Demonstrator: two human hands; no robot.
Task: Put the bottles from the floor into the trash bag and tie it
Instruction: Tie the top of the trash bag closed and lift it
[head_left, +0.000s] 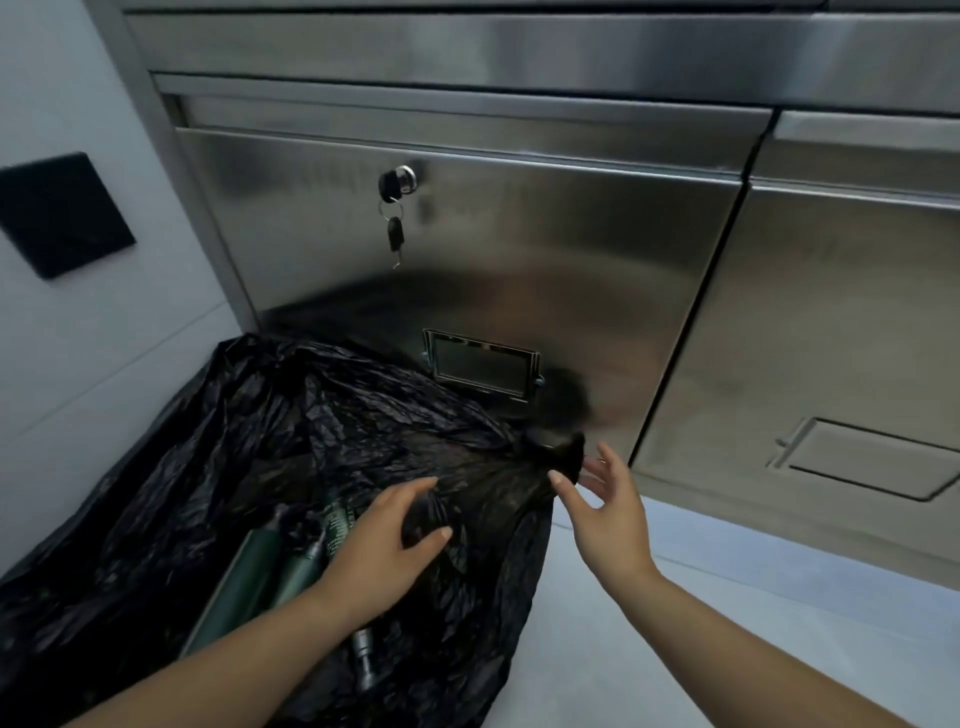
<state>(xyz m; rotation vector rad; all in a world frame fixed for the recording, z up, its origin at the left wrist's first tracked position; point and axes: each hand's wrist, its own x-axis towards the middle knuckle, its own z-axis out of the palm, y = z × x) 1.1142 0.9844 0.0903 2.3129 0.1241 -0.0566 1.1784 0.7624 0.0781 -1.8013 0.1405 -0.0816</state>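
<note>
Beside steel cabinets (467, 249), left hand (384, 540) bunches the trash bag (156, 519) (bottles (244, 577) inside); right hand (608, 514) spread open.

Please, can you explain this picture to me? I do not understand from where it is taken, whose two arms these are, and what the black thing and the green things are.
There is no machine here. The single picture comes from a wide-angle camera worn on a person's head, looking forward and down, so the two bare arms are that person's own.

The black thing is a trash bag lying on the floor in front of a steel cabinet, which has a key hanging from its lock. The green things are bottles, already lying inside the open bag.

The left hand has its fingers closed on a bunched fold of the bag's plastic. The right hand is open, its fingertips at a gathered tip of the bag near the cabinet; it does not clearly grip it. The bag is not yet tied.
</note>
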